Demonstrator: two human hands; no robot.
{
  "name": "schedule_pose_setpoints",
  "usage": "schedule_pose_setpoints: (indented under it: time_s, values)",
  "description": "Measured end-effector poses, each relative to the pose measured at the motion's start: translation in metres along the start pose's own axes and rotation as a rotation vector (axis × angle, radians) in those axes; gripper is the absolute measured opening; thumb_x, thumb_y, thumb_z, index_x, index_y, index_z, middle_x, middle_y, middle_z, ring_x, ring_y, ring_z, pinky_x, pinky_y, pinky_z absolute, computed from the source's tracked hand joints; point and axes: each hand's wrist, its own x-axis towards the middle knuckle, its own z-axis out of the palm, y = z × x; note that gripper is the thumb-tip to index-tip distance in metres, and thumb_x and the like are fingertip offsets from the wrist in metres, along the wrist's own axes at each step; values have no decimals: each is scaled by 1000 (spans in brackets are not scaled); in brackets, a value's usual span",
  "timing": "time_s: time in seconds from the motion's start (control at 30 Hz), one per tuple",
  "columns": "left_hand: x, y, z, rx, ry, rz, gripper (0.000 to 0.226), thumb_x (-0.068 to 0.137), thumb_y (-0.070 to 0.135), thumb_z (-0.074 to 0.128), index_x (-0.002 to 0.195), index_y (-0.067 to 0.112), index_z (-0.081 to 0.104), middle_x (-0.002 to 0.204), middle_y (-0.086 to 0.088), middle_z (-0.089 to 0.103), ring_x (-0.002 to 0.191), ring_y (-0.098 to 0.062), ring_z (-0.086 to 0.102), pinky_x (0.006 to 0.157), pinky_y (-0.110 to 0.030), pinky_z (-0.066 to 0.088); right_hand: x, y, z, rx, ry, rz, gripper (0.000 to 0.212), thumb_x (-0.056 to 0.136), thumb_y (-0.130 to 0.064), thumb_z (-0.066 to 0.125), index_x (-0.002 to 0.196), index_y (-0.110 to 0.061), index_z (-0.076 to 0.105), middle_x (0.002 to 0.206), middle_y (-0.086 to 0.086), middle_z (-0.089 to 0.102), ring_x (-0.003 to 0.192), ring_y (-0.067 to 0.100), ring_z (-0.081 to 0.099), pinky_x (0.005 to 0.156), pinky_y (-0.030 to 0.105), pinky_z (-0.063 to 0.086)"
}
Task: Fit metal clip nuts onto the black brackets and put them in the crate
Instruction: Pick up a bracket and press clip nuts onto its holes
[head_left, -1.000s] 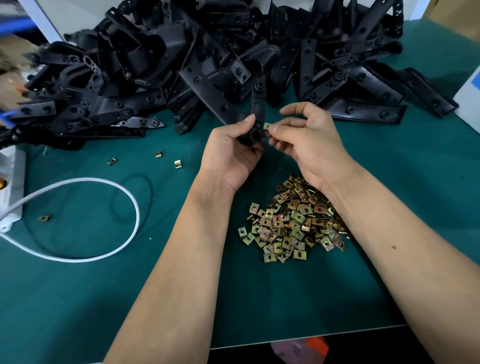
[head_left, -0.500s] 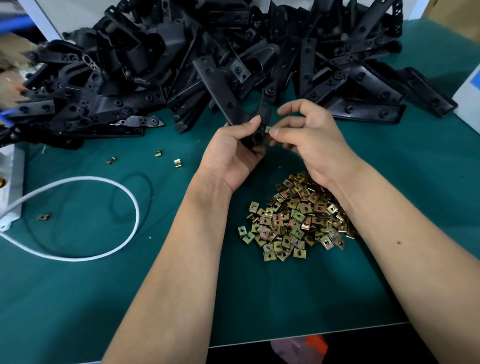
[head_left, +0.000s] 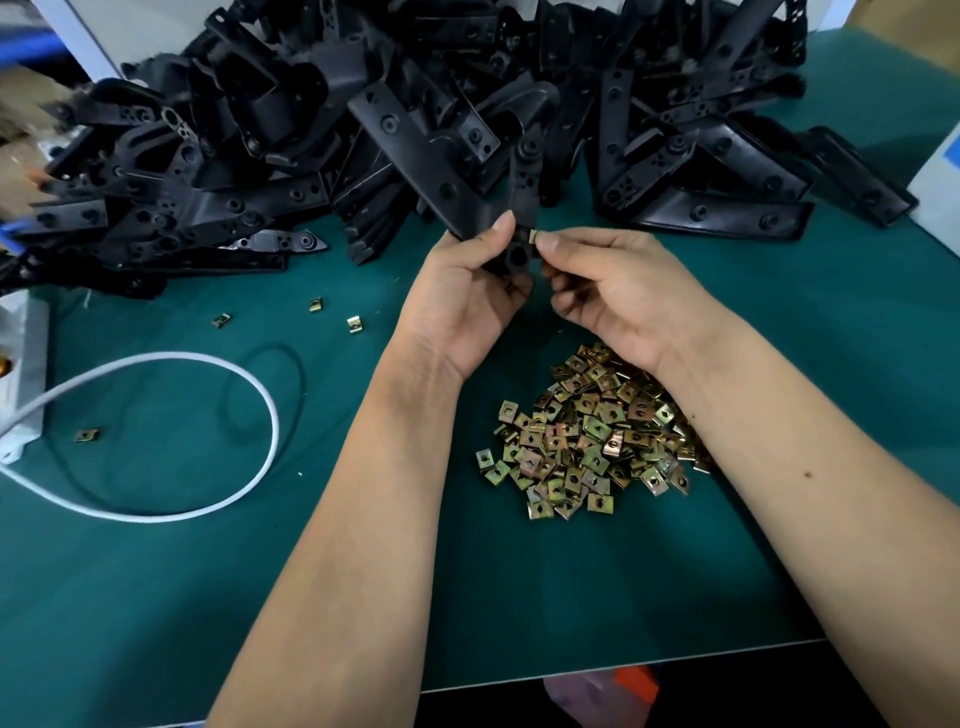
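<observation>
Clip nut (head_left: 531, 237), pinched in my right hand (head_left: 623, 296), has now reached the bracket (head_left: 441, 171) edge my left hand (head_left: 462, 301) grips; I judge it ready to push on.

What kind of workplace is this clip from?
Most likely a factory assembly bench: a big heap of identical black brackets, a pile of loose clip nuts, and a green work mat covering the table.

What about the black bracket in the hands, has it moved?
Yes. The black bracket has moved away from the person, farther from the pile of clip nuts and toward the bracket heap.
</observation>
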Motion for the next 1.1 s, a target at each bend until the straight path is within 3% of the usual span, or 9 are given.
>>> schedule_pose_setpoints:
  time_s: [0.4,0.6,0.73,0.83,0.93,1.0,1.1]
  values:
    - [2,-7,3,65,115,11,7,103,9,56,104,15,58,94,-4,70,75,-15,63,62,-27,46,-2,4,3,-132,45,-134,15,87,-3,77,74,-8,73,67,-1,60,64,7,54,55,19,41]
    - [5,-13,6,75,112,108,6,104,7,55,105,11,59,97,-8,71,84,-23,67,69,-33,56,1,7,1,-248,84,-228,17,88,-9,78,72,-12,73,67,-4,61,69,7,55,58,21,42]
    - [11,-12,1,63,169,147,10,101,3,59,110,6,61,98,-12,71,90,-26,67,86,-42,57,1,5,1,-427,59,-268,14,93,-23,76,86,-11,78,72,3,65,70,12,57,63,26,48]
    - [16,-3,-10,-65,268,171,16,99,-6,56,109,5,61,92,-11,75,90,-30,72,90,-48,57,-3,2,0,-810,-84,-268,19,91,-40,77,90,-21,79,81,3,76,67,5,64,66,26,54]
    - [17,4,-19,-194,285,176,18,99,-7,53,111,7,57,88,-12,77,85,-35,75,75,-41,60,-10,-6,6,-1201,-484,-264,16,81,-43,85,90,-31,79,84,-14,75,77,0,68,72,22,54]
    - [17,6,-20,-288,299,160,21,100,-6,54,118,5,55,91,-15,75,82,-36,75,69,-39,60,-14,-7,10,-1299,-678,-219,19,76,-42,88,92,-37,79,86,-18,73,83,1,67,75,20,52]
    - [18,6,-19,-344,337,132,28,99,-6,54,125,3,50,105,-22,67,79,-36,76,65,-38,60,-16,-6,12,-1296,-747,-233,15,76,-37,89,88,-39,79,83,-20,69,85,1,65,74,17,49]
